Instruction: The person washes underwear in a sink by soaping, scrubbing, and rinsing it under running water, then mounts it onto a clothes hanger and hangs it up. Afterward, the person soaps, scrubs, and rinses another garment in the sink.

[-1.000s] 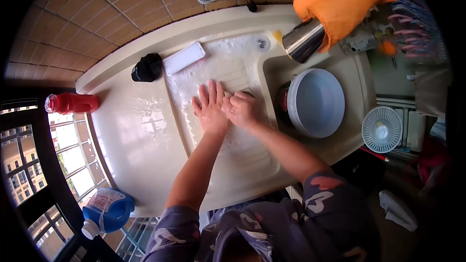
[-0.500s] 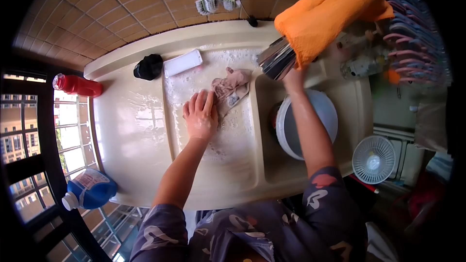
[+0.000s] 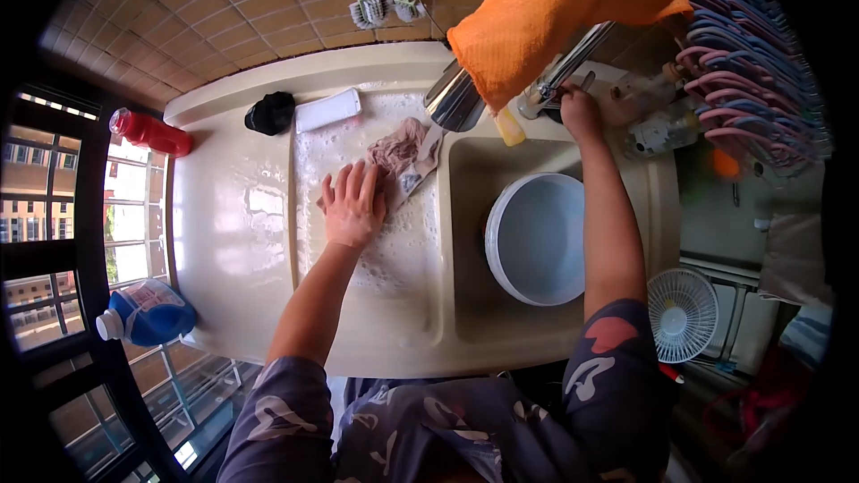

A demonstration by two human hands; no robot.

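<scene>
My left hand (image 3: 354, 211) lies with spread fingers on the lower left part of a wet, crumpled pinkish cloth (image 3: 399, 150) on the soapy washboard (image 3: 394, 282). My right hand (image 3: 580, 109) reaches to the metal faucet (image 3: 537, 97), its fingers at the lever; whether they grip it is too small to tell. Over the faucet hangs an orange cloth (image 3: 537, 22), beside a shiny metal spout or cup (image 3: 455, 100). A white soap box (image 3: 327, 111) and a black bundle (image 3: 270, 114) sit at the back of the board.
A white bucket (image 3: 540, 240) stands in the basin (image 3: 474, 326). At the left are a red bottle (image 3: 150, 131) and a blue detergent jug (image 3: 150, 313). Two green brushes (image 3: 369, 11) hang on the wall. Hangers (image 3: 734, 80), glass bottles (image 3: 664, 130) and a fan (image 3: 682, 315) are at the right.
My right hand has left the washboard and moved up and right to the faucet. The pinkish cloth, earlier hidden under my hands, now shows. My left hand stays on the board. The view has shifted.
</scene>
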